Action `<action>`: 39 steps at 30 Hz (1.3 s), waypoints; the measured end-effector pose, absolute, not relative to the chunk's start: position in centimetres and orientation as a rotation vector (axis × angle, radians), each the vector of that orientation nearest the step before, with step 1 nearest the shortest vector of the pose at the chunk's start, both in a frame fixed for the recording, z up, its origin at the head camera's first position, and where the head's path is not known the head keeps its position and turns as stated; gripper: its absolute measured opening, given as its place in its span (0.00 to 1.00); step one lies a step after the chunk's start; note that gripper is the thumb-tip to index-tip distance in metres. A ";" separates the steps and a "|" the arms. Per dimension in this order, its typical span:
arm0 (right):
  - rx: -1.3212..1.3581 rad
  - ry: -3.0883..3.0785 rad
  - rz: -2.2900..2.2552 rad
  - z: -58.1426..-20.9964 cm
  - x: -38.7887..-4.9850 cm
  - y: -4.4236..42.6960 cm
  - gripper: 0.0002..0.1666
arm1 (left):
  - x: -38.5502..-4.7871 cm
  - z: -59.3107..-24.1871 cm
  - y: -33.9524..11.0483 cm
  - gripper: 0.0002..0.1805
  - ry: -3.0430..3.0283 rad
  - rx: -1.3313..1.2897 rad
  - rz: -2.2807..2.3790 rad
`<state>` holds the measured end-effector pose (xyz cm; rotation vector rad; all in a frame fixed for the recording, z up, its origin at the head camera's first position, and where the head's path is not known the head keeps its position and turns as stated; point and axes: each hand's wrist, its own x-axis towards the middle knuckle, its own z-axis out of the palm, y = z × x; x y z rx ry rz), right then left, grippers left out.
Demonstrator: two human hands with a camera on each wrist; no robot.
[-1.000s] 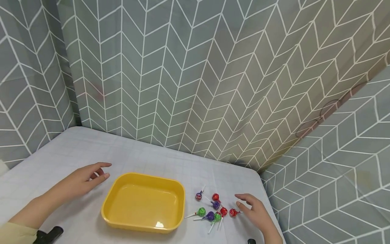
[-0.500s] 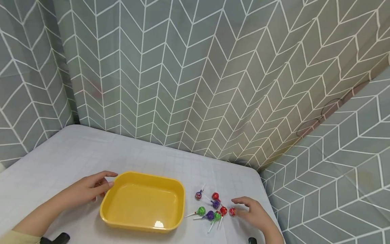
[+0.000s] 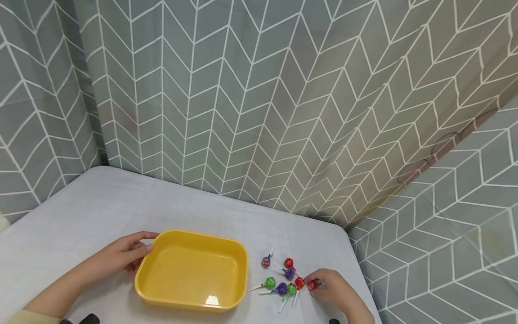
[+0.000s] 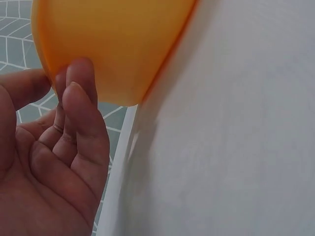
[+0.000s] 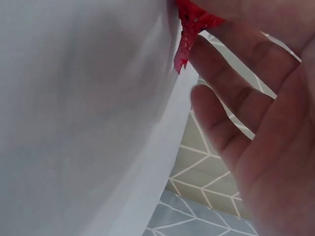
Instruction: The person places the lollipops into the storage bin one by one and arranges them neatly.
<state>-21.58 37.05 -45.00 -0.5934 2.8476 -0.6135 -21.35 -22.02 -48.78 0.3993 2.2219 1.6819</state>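
My left hand (image 3: pixel 125 254) is at the left side of a yellow tray (image 3: pixel 145 274). In the left wrist view the thumb meets the tray's rim and curled fingers (image 4: pixel 88 123) rest against its outer wall. My right hand (image 3: pixel 337 290) holds a red-wrapped lollipop (image 3: pixel 313 285) between thumb and forefinger. The right wrist view shows its crinkled red wrapper (image 5: pixel 189 34), with the other fingers loosely spread; the rest of it is hidden. Just left of that hand lie several lollipops, among them a red one (image 3: pixel 299 282), a green one (image 3: pixel 270 282) and a purple one (image 3: pixel 281 288).
A white cloth (image 3: pixel 121 198) covers the table. Grey curtains (image 3: pixel 226 112) with white zigzag lines stand behind it and at both sides. Near the front edge, dark wrist gear (image 3: pixel 90 319) shows below the left forearm. The lollipops lie right of the tray.
My left hand has moved right, from beside the tray to its rim. My right hand has come down onto the red lollipop and taken hold of it. The other lollipops lie as before.
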 end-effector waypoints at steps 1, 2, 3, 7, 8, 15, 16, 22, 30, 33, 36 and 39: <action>-0.603 2.868 -0.592 -44.9 -21.5 37.0 0.12 | -21.3 -48.8 -22.0 0.31 2.215 0.395 1.689; -0.611 2.895 -0.573 -44.7 -21.4 37.0 0.13 | -21.3 -48.7 -21.9 0.31 2.210 0.395 1.694; -0.619 2.932 -0.557 -44.6 -21.4 37.0 0.13 | -21.3 -48.7 -21.9 0.31 2.203 0.395 1.701; -0.660 3.097 -0.588 -44.0 -21.2 36.6 0.17 | -21.2 -48.8 -21.9 0.30 2.185 0.399 1.720; -0.675 3.137 -0.616 -43.9 -21.2 36.5 0.17 | -21.2 -48.8 -21.9 0.30 2.182 0.398 1.726; -0.601 3.229 -0.848 -43.1 -21.2 35.3 0.14 | -21.0 -48.8 -21.8 0.31 2.167 0.374 1.742; -0.555 3.216 -0.873 -43.0 -21.2 35.0 0.15 | -21.0 -48.7 -21.7 0.31 2.168 0.365 1.740; -0.334 3.109 -1.003 -43.0 -21.2 33.7 0.17 | -21.1 -48.8 -21.7 0.32 2.166 0.343 1.744; -0.271 3.124 -1.005 -43.1 -21.0 32.5 0.17 | -21.4 -48.3 -21.3 0.33 2.166 0.321 1.735; -0.289 3.113 -1.013 -43.1 -21.1 31.9 0.16 | -21.3 -48.3 -21.3 0.34 2.157 0.314 1.737; -0.316 3.085 -1.036 -42.9 -21.3 31.3 0.16 | -21.2 -48.4 -21.4 0.33 2.147 0.316 1.744; -0.352 3.042 -1.075 -42.5 -21.5 30.6 0.17 | -21.0 -48.6 -21.5 0.32 2.144 0.320 1.753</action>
